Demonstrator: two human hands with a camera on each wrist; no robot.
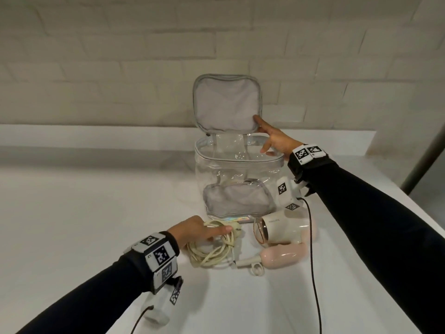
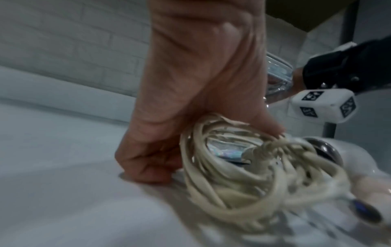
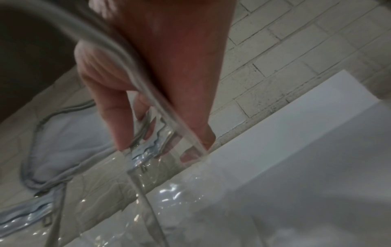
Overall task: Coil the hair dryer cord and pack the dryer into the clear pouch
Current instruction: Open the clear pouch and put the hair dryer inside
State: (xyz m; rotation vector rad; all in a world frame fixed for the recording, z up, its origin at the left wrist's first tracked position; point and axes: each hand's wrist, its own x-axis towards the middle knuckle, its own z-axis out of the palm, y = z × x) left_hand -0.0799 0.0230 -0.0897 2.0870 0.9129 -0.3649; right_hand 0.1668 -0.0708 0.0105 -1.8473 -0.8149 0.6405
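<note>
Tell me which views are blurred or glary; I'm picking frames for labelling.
Head view: sharp but dim, small glints on the clear pouch. Left wrist view: coiled cord smeared by motion, left hand sharper. Right wrist view: soft all over, right hand blurred, speckled glints on the pouch.

A wall of off-white painted bricks runs in front of me, its joints showing as faint lines. Along its foot a low white ledge steps out, and the smooth white tabletop spreads from there toward me. At the far right a grey metal post rises beside the tabletop's edge. The light is dim and soft, the shadows faint.
</note>
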